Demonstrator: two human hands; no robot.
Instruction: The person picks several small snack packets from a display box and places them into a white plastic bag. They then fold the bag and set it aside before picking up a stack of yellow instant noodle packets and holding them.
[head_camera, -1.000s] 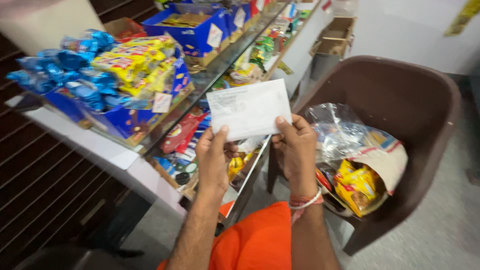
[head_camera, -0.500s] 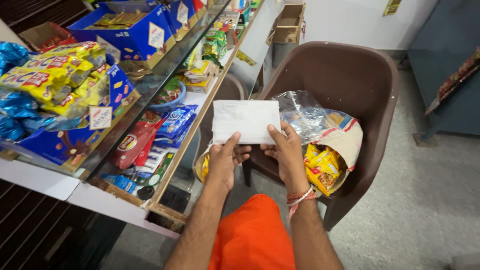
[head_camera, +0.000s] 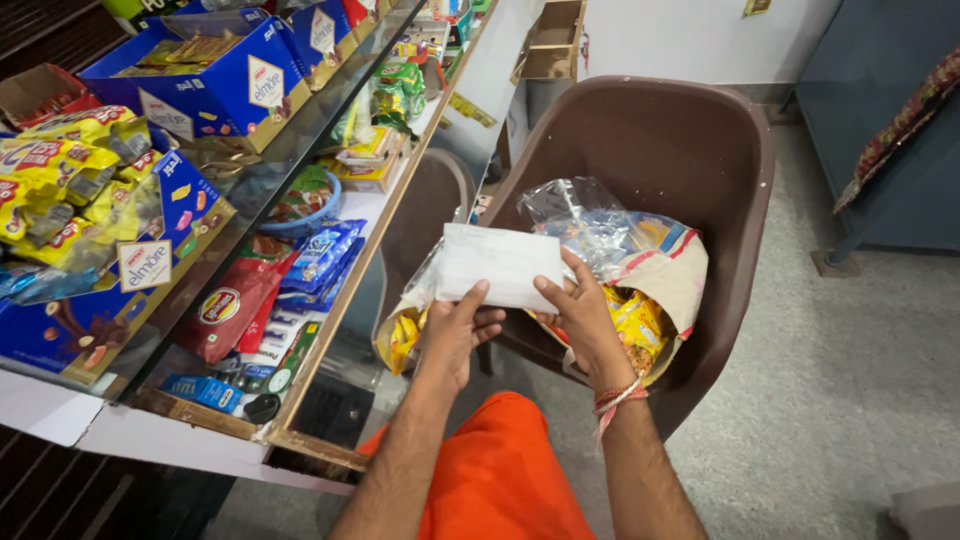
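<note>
Place: a small shop
Shown by: glass display counter (head_camera: 300, 170) stocked with snack packets (head_camera: 70, 170), blue cardboard display boxes (head_camera: 215, 85), brown plastic chair (head_camera: 680, 150) beside it

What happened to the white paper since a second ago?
The flat white paper sheet came down from in front of the snack shelves to just above the sack of yellow packets on the brown plastic chair. The left hand and right hand kept holding it throughout.
</note>
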